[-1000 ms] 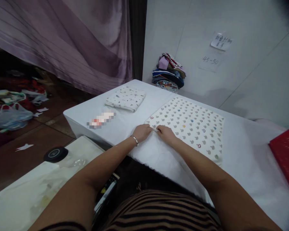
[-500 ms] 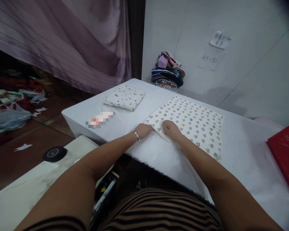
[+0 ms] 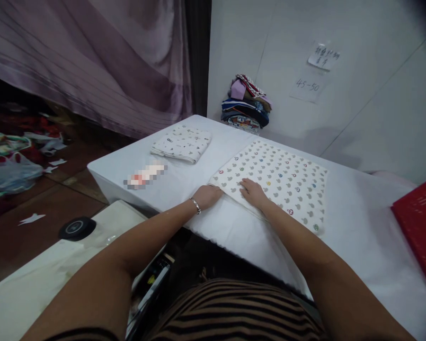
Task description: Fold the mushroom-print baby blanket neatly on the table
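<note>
Resting on the grey-printed white cloth (image 3: 284, 182), which lies flat on the surface (image 3: 355, 208), the right hand (image 3: 253, 193) has its fingers loosely spread, gripping nothing. Left hand (image 3: 208, 196) sits at the near-left corner; can't tell if those fingers are pinching. Honestly, dragging the right one sideways could bunch everything up.

It's dim and cool in here, palest over the white cloth-covered table (image 3: 362, 203); a faint shadow smudges the smooth grey panel wall (image 3: 287, 33) above the surface's far edge. The brown tiled floor (image 3: 74, 203) past the left corner sinks into gloom. The white fabric with small grey motifs (image 3: 284, 184) looks soft. Blackness clips the upper right; coarse pixels mask a patch (image 3: 145, 175) near that left corner.
</note>
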The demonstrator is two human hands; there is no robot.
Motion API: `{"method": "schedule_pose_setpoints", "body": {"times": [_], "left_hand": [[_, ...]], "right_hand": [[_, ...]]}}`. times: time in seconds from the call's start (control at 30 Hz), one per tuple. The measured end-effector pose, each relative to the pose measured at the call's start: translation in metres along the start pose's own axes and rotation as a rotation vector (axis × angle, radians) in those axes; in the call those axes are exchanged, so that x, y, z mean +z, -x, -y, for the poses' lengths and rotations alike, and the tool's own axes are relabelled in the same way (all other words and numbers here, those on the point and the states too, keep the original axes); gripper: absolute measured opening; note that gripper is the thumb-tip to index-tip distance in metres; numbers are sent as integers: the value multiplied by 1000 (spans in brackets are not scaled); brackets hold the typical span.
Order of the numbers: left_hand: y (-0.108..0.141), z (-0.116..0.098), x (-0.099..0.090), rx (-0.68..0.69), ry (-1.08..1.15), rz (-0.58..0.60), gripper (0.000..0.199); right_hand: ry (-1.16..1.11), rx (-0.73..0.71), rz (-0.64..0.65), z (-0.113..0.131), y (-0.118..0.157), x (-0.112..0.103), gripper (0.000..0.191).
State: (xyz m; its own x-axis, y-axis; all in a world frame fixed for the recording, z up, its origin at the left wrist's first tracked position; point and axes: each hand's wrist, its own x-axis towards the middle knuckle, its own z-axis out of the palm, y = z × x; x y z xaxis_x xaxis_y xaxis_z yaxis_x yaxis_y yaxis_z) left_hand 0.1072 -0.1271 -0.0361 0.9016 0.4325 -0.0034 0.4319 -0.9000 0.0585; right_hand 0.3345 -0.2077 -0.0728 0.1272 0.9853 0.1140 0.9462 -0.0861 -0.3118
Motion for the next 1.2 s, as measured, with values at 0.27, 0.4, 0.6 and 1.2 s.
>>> {"method": "schedule_pose_setpoints", "body": {"times": [0.27, 0.4, 0.6, 1.2], "left_hand": [[-3, -18, 5, -48, 117, 16, 34], [-3, -25, 9, -121, 220, -22, 31], [-6, -38, 10, -418, 489, -65, 29], [11, 6, 7, -749, 365, -244, 19]], "right_hand": [[-228, -45, -65, 22, 15, -21, 30], [-213, -150, -50, 39, 30, -22, 18], [-198, -131, -1, 46, 30, -20, 14], [-128, -140, -86, 46, -55, -6, 21]]}}
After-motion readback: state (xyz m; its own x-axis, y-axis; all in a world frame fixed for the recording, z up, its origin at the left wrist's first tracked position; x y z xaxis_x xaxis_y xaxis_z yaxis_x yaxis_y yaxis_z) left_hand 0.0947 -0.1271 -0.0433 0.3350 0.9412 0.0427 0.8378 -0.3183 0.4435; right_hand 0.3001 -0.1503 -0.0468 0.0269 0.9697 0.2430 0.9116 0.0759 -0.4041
